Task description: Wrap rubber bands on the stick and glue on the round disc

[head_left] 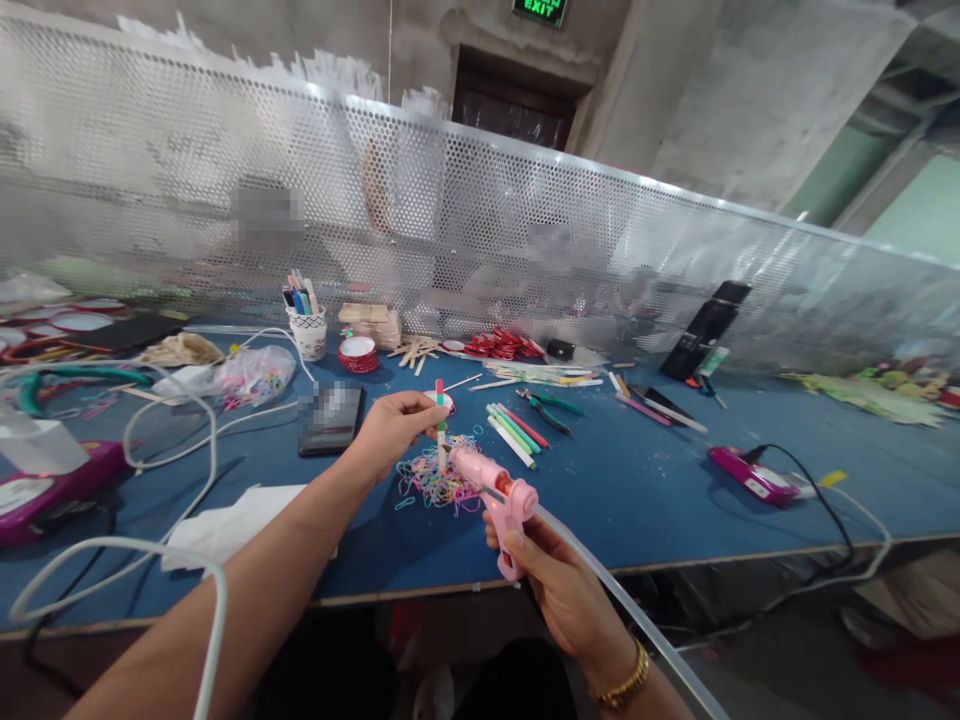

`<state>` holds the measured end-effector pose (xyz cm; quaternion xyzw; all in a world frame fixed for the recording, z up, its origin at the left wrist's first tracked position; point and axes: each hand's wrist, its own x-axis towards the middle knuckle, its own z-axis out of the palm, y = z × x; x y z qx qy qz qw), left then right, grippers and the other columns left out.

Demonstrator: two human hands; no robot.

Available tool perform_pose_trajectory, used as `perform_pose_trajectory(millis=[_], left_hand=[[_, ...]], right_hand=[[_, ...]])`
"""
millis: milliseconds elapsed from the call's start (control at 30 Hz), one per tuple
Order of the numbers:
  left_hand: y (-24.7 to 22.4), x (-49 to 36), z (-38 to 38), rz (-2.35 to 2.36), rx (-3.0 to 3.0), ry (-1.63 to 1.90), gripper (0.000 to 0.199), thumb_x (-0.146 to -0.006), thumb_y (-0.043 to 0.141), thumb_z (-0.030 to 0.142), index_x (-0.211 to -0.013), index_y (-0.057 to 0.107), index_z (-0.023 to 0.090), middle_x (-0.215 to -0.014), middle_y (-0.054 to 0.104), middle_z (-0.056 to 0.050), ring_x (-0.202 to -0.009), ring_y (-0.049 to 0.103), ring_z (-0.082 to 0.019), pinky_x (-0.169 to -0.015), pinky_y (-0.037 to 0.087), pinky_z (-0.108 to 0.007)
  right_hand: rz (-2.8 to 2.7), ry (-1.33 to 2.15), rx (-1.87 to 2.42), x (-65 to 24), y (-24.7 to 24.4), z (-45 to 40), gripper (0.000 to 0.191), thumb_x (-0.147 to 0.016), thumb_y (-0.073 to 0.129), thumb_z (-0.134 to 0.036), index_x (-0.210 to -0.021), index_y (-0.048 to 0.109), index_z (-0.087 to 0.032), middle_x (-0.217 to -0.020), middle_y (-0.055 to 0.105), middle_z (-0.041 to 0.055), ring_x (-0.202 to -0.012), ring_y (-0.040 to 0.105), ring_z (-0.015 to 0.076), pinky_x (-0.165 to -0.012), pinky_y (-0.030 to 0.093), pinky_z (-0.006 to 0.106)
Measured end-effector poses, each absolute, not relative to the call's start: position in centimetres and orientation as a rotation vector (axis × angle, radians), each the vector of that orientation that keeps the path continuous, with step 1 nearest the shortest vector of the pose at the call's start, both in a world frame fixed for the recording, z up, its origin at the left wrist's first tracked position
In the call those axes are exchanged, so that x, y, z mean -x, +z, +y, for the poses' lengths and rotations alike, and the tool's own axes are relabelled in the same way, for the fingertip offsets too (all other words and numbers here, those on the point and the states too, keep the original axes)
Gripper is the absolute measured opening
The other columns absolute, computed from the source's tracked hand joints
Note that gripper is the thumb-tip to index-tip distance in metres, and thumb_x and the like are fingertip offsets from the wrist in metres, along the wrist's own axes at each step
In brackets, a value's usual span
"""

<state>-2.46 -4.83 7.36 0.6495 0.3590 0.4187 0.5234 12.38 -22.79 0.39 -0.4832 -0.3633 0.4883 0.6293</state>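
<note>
1 painted stick (440,402), roughly upright, pinched in my left hand (394,428) above a loose heap of bands (420,480) on the counter (607,500). Right hand (561,585) grips a pink glue gun (480,472), nozzle at the stick's lower end; contact: can't tell. Markers (517,432) just right. Step, I judge: lining nozzle up with stick. Calls for steady hold, fingers off the tip.

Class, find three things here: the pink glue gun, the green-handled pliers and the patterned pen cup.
Pink glue gun (480,468): head view, on its barrel.
Green-handled pliers (561,403): head view, on one handle.
Patterned pen cup (307,338): head view, on its front wall.
</note>
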Motion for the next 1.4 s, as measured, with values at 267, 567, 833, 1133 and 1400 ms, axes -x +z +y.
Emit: perform_pose_trajectory(millis=[267, 567, 833, 1133, 1400], left_hand=[[7.5, 2.4, -5.0, 0.848, -1.563, 0.985, 0.026, -0.063, 0.074, 0.041, -0.065, 0.064, 0.017, -0.051, 0.056, 0.000, -0.046, 0.040, -0.006, -0.044, 0.028, -0.020], [7.3, 2.4, -4.8, 0.849, -1.552, 0.971, 0.022, -0.065, 0.074, 0.038, -0.064, 0.065, 0.018, -0.051, 0.057, 0.001, -0.045, 0.040, -0.006, -0.045, 0.027, -0.020], [7.6, 2.5, -4.7, 0.876, -1.459, 1.010, 0.025, -0.062, 0.076, 0.037, -0.062, 0.064, 0.016, -0.052, 0.057, 0.001, -0.045, 0.042, -0.005, -0.044, 0.025, -0.020], [7.5, 2.7, -4.1, 0.897, -1.264, 1.037, 0.029, -0.055, 0.080, 0.037, -0.064, 0.063, 0.016, -0.053, 0.057, 0.001, -0.045, 0.044, -0.005, -0.041, 0.023, -0.018], [7.2, 2.8, -3.4, 0.937, -1.283, 1.081, 0.043, -0.047, 0.084, 0.046, -0.070, 0.066, 0.015, -0.058, 0.059, 0.001, -0.051, 0.047, -0.006, -0.043, 0.028, -0.016]], right_hand=[[-0.795, 1.118, 1.102, -12.2, 0.7, -22.8, 0.043, -0.069, 0.078, -0.048, -0.100, 0.071, -0.018, -0.089, 0.068, 0.0084, -0.080, 0.060, 0.0197, -0.065, 0.046, 0.029], [-0.731, 1.177, 1.063, -12.1, 1.2, -22.8, 0.043, -0.067, 0.081, -0.045, -0.101, 0.072, -0.020, -0.094, 0.068, 0.0076, -0.085, 0.059, 0.0197, -0.067, 0.044, 0.028], [-0.780, 1.191, 1.075, -12.0, 1.9, -23.1, 0.045, -0.070, 0.078, -0.047, -0.105, 0.072, -0.021, -0.097, 0.068, 0.0080, -0.090, 0.059, 0.0209, -0.070, 0.044, 0.028], [-0.958, 1.124, 1.114, -12.6, 0.8, -23.5, 0.042, -0.078, 0.071, -0.047, -0.111, 0.067, -0.020, -0.095, 0.065, 0.0077, -0.083, 0.059, 0.0189, -0.066, 0.044, 0.027], [-1.361, 0.803, 1.173, -16.6, 4.7, -25.1, 0.035, -0.084, 0.064, -0.045, -0.110, 0.062, -0.023, -0.100, 0.062, 0.0050, -0.086, 0.059, 0.0160, -0.073, 0.047, 0.025]])
